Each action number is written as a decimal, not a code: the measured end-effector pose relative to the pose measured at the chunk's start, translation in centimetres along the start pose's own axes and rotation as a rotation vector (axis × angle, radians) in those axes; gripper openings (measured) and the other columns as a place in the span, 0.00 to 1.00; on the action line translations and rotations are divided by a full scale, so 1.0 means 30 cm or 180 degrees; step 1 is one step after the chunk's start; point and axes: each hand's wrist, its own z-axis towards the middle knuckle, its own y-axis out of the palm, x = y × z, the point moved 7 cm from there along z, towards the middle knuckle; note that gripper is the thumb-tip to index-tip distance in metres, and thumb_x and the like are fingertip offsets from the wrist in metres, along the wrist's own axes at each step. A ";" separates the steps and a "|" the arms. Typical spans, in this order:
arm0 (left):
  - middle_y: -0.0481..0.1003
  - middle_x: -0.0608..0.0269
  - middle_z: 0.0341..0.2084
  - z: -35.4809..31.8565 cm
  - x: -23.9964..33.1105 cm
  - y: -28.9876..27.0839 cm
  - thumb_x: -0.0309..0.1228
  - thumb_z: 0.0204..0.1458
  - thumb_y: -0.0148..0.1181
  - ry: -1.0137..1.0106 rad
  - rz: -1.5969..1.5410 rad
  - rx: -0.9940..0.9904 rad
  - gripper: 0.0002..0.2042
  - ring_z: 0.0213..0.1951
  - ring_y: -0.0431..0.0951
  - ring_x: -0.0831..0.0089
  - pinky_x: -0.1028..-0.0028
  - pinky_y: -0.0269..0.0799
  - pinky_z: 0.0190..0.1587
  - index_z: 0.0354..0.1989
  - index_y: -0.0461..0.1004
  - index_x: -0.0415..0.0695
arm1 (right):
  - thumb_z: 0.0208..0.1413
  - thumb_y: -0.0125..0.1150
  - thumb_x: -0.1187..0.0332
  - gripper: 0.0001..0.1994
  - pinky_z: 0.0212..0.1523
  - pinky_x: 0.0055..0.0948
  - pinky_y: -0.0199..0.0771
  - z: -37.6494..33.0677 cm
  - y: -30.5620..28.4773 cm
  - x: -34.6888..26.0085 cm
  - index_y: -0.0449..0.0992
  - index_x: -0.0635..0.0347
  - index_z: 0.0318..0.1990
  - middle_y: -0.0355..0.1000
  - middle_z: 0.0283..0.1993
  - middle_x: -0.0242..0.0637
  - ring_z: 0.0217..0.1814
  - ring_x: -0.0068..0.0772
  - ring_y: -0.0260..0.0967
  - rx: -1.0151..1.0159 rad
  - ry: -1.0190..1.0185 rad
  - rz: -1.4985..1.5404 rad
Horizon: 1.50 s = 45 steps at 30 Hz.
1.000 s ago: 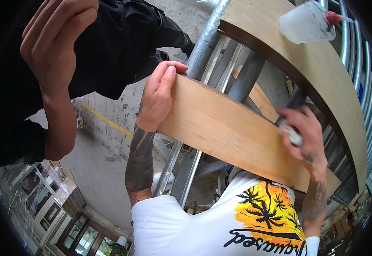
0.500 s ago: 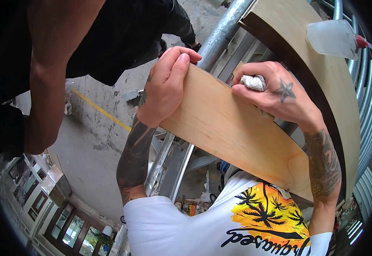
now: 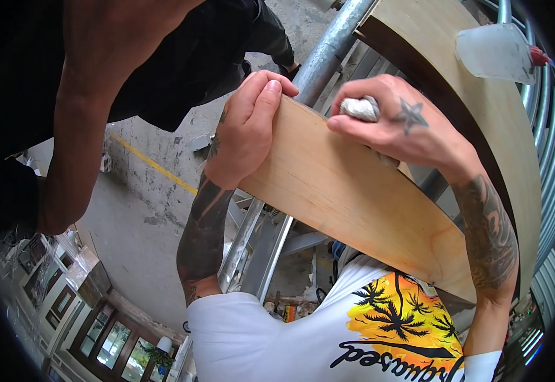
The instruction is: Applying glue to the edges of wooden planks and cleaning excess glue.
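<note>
A pale, curved plywood board [image 3: 347,184] slants across in front of me, its lower right end close to my shirt. My left hand [image 3: 252,124] is closed over the board's far left end, thumb on the top face. In my right hand [image 3: 388,121] is a balled-up whitish rag [image 3: 360,109], squeezed between thumb and fingers at the board's far edge. A bit of the rag also shows below the palm. The fingertips on the far side of that edge are partly hidden.
Right of the board stands a larger curved wooden piece [image 3: 506,127] with a dark edge. On it lies a translucent bottle [image 3: 495,54] with a red cap. A metal pipe [image 3: 331,51] runs behind. Another person's arm [image 3: 83,127] is close on the left. Bent metal tubes [image 3: 549,165] line the right.
My right hand has slid left along the board's far edge with the rag, toward my left hand. My left hand stays in place. The other person's arm has shifted slightly right.
</note>
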 end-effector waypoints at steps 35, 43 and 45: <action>0.75 0.63 0.30 0.006 0.010 0.011 0.32 0.68 0.43 0.0132 -0.0389 -0.0015 0.12 0.36 0.73 0.75 0.74 0.68 0.44 0.38 0.74 0.41 | 0.61 0.62 0.59 0.13 0.42 0.32 0.72 -0.065 -0.061 -0.006 0.78 0.61 0.40 0.74 0.33 0.40 0.37 0.38 0.73 0.0436 -0.0369 -0.0062; 0.75 0.63 0.36 0.014 0.044 -0.001 0.34 0.68 0.43 0.0534 0.0781 0.0062 0.14 0.41 0.74 0.71 0.74 0.66 0.50 0.38 0.75 0.42 | 0.51 0.67 0.71 0.08 0.42 0.38 0.73 -0.736 -0.106 0.119 0.77 0.59 0.38 0.73 0.40 0.41 0.41 0.43 0.71 0.1635 0.0016 -0.0736; 0.77 0.60 0.36 0.020 0.015 -0.018 0.34 0.69 0.42 0.0935 0.1226 0.0172 0.16 0.42 0.76 0.67 0.71 0.67 0.51 0.39 0.77 0.42 | 0.49 0.69 0.68 0.10 0.44 0.40 0.74 -0.883 -0.054 0.133 0.78 0.57 0.40 0.74 0.41 0.40 0.43 0.44 0.71 0.2233 0.0087 -0.1269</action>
